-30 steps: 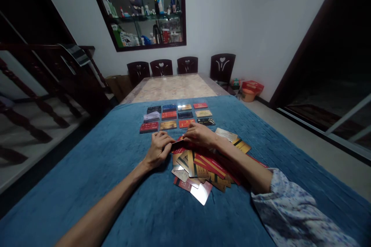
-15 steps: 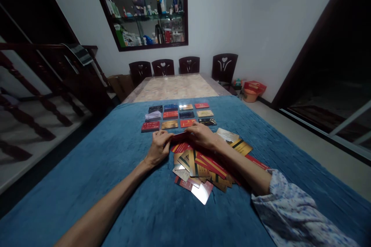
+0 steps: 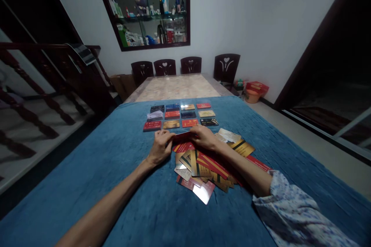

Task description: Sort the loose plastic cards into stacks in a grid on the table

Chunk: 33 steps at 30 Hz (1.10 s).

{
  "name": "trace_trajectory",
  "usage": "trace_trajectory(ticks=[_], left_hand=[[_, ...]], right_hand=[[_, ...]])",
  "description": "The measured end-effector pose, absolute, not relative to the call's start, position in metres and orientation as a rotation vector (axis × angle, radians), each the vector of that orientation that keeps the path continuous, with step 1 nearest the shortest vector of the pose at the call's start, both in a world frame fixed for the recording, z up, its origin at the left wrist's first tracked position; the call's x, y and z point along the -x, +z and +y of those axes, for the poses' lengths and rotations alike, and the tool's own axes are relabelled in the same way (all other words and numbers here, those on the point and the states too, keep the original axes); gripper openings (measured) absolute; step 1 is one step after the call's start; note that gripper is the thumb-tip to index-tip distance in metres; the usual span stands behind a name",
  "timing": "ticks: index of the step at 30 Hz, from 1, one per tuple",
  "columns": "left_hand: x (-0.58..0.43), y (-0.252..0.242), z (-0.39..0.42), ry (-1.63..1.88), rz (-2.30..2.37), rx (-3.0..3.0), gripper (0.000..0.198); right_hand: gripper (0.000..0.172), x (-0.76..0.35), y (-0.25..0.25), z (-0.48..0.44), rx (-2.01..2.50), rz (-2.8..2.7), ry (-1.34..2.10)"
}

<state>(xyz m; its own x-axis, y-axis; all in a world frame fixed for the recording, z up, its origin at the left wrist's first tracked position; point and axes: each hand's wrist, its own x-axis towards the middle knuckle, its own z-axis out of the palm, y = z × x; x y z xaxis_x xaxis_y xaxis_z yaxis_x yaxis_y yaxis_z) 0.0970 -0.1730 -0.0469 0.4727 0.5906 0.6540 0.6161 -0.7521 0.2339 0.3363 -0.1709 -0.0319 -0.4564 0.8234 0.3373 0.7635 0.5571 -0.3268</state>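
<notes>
Between my two hands is a dark red card [image 3: 182,136], seen nearly edge-on; whether it is one card or a few together I cannot tell. My left hand [image 3: 160,146] pinches its left end. The fingers of my right hand [image 3: 203,136] are closed on its right end. Below and to the right lies a loose pile of red, gold and silver cards [image 3: 199,166], partly under my right forearm. Just beyond my hands, small card stacks stand in three rows, among them a red stack [image 3: 152,126], a gold stack [image 3: 171,124] and a black stack [image 3: 209,122].
A blue cloth [image 3: 127,185] covers the near part of the table, and a marbled tabletop [image 3: 176,87] shows behind it. Dark wooden chairs [image 3: 191,65] line the far end. At the left runs a stair railing [image 3: 37,85]; a wall cabinet [image 3: 153,15] holds bottles and a plush toy.
The view has shifted slightly, so everything sits a little further right. Both hands keep their hold on the red card, with little visible movement.
</notes>
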Motion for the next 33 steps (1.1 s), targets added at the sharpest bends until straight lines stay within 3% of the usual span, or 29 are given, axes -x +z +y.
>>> trace_trajectory(ticks=[12, 23, 33], left_hand=[[-0.098, -0.049, -0.171, -1.180, -1.112, 2.640, 0.020], [-0.099, -0.044, -0.176, -1.326, -1.053, 2.555, 0.021], [-0.099, -0.041, -0.179, -1.411, -0.913, 2.562, 0.021]], right_hand=[[0.010, -0.325, -0.028, -0.172, 1.000, -1.967, 0.302], [0.027, -0.316, -0.011, -0.186, 1.093, -2.133, -0.314], [0.027, -0.307, -0.008, -0.191, 1.020, -2.274, -0.373]])
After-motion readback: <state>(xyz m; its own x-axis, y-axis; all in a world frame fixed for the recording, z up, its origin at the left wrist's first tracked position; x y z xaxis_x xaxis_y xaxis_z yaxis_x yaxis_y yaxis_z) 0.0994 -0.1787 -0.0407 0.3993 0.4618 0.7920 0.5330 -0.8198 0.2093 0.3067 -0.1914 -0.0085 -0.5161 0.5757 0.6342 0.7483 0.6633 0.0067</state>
